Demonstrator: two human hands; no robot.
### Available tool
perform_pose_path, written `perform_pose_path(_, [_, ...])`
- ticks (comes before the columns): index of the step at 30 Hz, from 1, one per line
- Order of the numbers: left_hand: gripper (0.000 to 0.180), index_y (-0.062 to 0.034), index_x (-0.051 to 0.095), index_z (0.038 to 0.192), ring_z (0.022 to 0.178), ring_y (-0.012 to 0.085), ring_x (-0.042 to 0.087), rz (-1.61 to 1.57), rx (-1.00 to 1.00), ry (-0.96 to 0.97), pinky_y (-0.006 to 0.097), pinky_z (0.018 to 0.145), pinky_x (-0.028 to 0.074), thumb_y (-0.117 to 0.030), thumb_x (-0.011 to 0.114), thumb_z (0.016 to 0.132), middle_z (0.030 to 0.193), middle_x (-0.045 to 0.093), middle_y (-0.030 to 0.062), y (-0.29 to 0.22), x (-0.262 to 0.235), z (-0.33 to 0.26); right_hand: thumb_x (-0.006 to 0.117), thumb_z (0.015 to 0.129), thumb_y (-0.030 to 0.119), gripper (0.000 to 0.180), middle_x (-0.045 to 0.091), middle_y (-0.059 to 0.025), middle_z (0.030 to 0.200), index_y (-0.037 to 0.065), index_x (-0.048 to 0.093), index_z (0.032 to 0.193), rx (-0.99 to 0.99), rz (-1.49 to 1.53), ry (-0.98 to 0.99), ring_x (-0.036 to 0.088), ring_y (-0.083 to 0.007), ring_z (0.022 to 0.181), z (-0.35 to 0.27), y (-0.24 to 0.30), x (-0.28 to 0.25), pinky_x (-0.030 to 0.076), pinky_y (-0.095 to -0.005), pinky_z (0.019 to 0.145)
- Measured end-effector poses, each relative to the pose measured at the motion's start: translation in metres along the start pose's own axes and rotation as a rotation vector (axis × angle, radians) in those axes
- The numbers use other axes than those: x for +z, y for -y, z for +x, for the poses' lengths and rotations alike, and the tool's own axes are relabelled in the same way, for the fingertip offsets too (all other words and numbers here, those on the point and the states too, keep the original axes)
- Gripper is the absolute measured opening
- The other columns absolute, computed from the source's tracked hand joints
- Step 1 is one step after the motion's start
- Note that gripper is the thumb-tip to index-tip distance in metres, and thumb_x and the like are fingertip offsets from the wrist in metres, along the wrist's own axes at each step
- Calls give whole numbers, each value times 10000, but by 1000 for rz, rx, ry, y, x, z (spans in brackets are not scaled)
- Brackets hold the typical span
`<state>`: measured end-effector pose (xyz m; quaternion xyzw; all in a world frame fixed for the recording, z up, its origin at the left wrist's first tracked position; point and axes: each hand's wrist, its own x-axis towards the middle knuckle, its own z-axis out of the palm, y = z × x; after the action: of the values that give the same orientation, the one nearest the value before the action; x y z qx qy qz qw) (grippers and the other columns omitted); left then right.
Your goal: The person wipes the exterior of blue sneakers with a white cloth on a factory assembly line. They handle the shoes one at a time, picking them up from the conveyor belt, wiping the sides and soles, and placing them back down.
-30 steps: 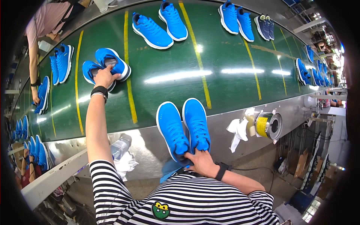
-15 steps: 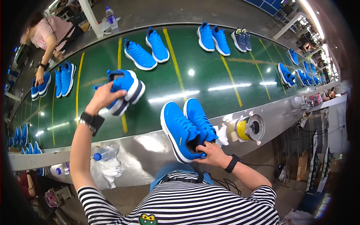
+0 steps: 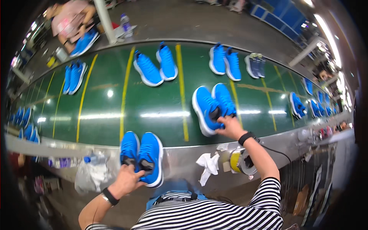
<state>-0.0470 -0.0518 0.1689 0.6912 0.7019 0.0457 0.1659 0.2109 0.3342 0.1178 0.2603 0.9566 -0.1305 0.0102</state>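
My left hand point(image 3: 127, 181) grips a pair of blue sneakers point(image 3: 151, 155) by the heels, fingers in the ankle openings. Their white soles face down and the toes point away from me, over the belt's near metal edge. My right hand point(image 3: 231, 128) pinches the heels of a second pair of blue sneakers point(image 3: 205, 109). That pair is over the green belt, toes pointing away and slightly left. Whether its soles touch the belt I cannot tell.
On the green conveyor belt point(image 3: 153, 103), marked with yellow lines, stand more blue sneakers point(image 3: 147, 71) and a dark pair point(image 3: 255, 66). A person point(image 3: 73, 23) across it holds blue shoes. Along the near edge lie white tissue point(image 3: 209, 166), a tape roll point(image 3: 242, 161) and a plastic bag point(image 3: 92, 178).
My left hand has brought its pair from over the belt to the near edge, turning it toes-away. My right hand has moved its pair outward over the belt. The person opposite has lifted a pair.
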Motion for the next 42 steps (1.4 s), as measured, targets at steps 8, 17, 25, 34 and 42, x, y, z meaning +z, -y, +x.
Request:
perform_pose_path(8, [370,-180,544,996,794,293,461,-99,-275,-2,385,695,335,-153,649,642,801,456,136,-58,85,-35,752,602,229,621,423,-254,1134,116,434,1124,315,-255,380,429,-395,1064,21,-8,22,376,-459,867])
perform_pose_path(17, [440,-70,457,1094,895,327,476,-429,-359,-206,429,794,363,-144,643,702,936,471,178,-47,75,-65,727,655,246,633,508,-159,1086,51,431,1180,-47,660,223,508,-275,989,-53,141,45,418,-354,839])
perform_pose_path(25, [454,-2,430,1135,866,182,521,-1303,-822,-344,298,740,427,-33,556,699,919,546,126,27,140,-51,647,692,37,719,474,-120,1159,19,270,1304,362,1364,41,468,-185,1075,-85,257,186,379,-325,909])
perform_pose_path(34, [403,-16,525,1045,799,182,565,-1850,-843,-117,293,741,467,69,467,656,905,577,69,44,145,-62,532,795,46,339,577,-70,1025,35,500,1132,688,1747,102,559,-177,919,-105,255,150,445,-306,805])
perform_pose_path(42, [353,-16,549,1013,755,196,590,-1966,-821,-69,292,683,498,56,501,671,883,599,91,45,127,-56,486,829,48,335,546,-116,1096,19,474,1162,677,1745,45,549,-214,961,-109,248,156,446,-334,842])
